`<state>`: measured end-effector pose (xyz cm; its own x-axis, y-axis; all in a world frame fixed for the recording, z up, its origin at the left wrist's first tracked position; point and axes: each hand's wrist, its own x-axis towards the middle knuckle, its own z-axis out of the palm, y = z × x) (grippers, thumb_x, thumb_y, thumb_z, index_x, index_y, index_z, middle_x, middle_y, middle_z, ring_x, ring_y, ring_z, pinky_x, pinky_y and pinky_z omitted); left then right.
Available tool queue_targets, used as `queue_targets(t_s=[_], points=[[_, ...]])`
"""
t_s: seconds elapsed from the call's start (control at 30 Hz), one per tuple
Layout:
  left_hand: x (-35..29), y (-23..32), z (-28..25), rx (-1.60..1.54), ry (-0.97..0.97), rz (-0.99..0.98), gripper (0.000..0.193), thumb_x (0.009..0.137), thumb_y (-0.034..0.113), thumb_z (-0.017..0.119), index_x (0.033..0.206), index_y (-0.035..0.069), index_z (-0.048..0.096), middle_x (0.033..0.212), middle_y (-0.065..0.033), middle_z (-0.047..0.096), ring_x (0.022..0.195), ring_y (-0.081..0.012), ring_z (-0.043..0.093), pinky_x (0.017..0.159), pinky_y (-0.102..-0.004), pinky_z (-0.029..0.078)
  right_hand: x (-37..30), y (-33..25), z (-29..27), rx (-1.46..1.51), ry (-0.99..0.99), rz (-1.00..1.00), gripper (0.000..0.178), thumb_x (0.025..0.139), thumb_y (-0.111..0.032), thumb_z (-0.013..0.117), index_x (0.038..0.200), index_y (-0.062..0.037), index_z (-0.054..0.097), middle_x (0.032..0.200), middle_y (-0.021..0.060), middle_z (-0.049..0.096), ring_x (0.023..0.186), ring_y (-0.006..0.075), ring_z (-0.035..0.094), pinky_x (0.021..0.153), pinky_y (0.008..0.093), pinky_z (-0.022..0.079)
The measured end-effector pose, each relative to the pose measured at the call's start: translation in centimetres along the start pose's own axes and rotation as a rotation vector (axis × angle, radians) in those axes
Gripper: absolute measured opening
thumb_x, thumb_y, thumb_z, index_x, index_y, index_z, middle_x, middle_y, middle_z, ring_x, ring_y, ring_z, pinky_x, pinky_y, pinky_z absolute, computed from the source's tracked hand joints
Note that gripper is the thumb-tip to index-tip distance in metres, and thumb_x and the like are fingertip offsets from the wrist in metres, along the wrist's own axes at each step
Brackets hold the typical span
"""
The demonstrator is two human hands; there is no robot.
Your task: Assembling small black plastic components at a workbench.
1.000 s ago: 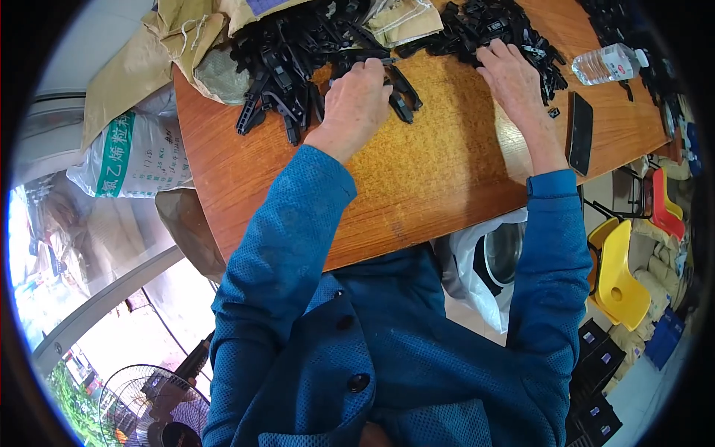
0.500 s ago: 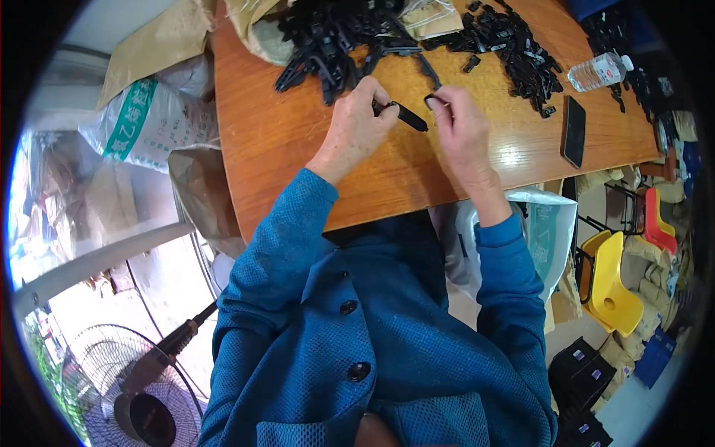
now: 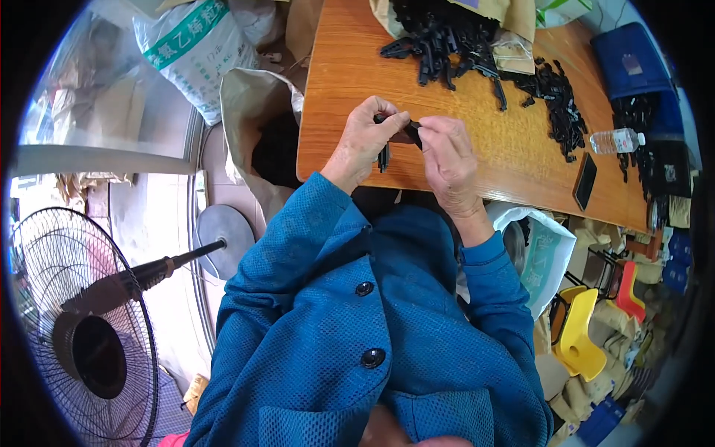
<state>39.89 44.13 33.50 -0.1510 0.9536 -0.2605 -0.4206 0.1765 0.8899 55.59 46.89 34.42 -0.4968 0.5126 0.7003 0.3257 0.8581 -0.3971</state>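
Both my hands meet above the near left part of the wooden table point(image 3: 350, 52). My left hand point(image 3: 363, 145) is closed on a narrow black plastic part point(image 3: 410, 132), thumb pressed against it. At the part's other end, my right hand point(image 3: 450, 162) pinches with thumb and fingers, which partly cover it. Below my left fingers a dark elongated piece point(image 3: 383, 159) shows; whether it joins the held part I cannot tell. Beyond my hands lies a heap of black plastic parts point(image 3: 447, 45), spilling from a paper sack point(image 3: 510, 11).
More black parts point(image 3: 564, 112) lie on the right, near a water bottle point(image 3: 614, 141), a phone point(image 3: 585, 181) and a blue bin point(image 3: 633, 63). On the left stand an open paper sack point(image 3: 242, 112) and a fan point(image 3: 97, 350). A white-and-green bag point(image 3: 547, 257) hangs by the table edge.
My hands have come together and moved nearer the table's front edge. The right fingers now pinch the part's end; before, they were apart from it with a small dark piece. The view has shifted left.
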Motion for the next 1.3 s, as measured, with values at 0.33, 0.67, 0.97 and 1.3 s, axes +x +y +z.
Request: queue_targets(t_s=[0.33, 0.67, 0.97, 1.3], points=[[-0.8, -6.9, -3.4, 0.126, 0.22, 0.319, 0.007, 0.086, 0.009, 0.061, 0.086, 0.003, 0.058, 0.073, -0.0048, 0.06, 0.07, -0.0128, 0.06, 0.059, -0.0262, 0.05, -2.2, -2.1, 3.5, 0.122, -0.153, -0.199, 0.017, 0.082, 0.0, 0.057, 0.099, 0.0031, 0.062, 0.102, 0.0176, 0.062, 0.097, 0.0357, 0.059, 0.086, 0.041, 0.05], [-7.0, -1.5, -8.6, -0.067, 0.472, 0.216, 0.018, 0.089, 0.017, 0.062, 0.088, -0.001, 0.06, 0.074, -0.0058, 0.06, 0.06, -0.0128, 0.059, 0.053, -0.0253, 0.049, 2.8, -5.7, 7.6, 0.412, -0.262, -0.443, 0.017, 0.077, 0.004, 0.062, 0.093, 0.0002, 0.058, 0.099, 0.0146, 0.059, 0.095, 0.0323, 0.057, 0.08, 0.0405, 0.05], [-7.9, -3.5, -8.9, 0.341, 0.633, 0.257, 0.015, 0.082, 0.015, 0.066, 0.084, 0.001, 0.064, 0.074, -0.0037, 0.062, 0.067, -0.0128, 0.058, 0.058, -0.0267, 0.048, -0.1, -5.6, 7.2, 0.749, -0.512, -0.096, 0.015, 0.079, 0.001, 0.061, 0.094, -0.0001, 0.059, 0.102, 0.0147, 0.061, 0.099, 0.0327, 0.057, 0.083, 0.0398, 0.05], [-7.8, -4.0, -7.2, 0.13, 0.554, 0.061, 0.011, 0.086, 0.015, 0.065, 0.085, 0.004, 0.063, 0.076, -0.0016, 0.061, 0.07, -0.009, 0.055, 0.063, -0.0252, 0.047, -1.1, -4.3, 6.6, 0.598, -0.232, -0.417, 0.016, 0.077, 0.005, 0.06, 0.091, -0.0023, 0.057, 0.1, 0.0137, 0.061, 0.098, 0.0322, 0.058, 0.084, 0.0408, 0.049]])
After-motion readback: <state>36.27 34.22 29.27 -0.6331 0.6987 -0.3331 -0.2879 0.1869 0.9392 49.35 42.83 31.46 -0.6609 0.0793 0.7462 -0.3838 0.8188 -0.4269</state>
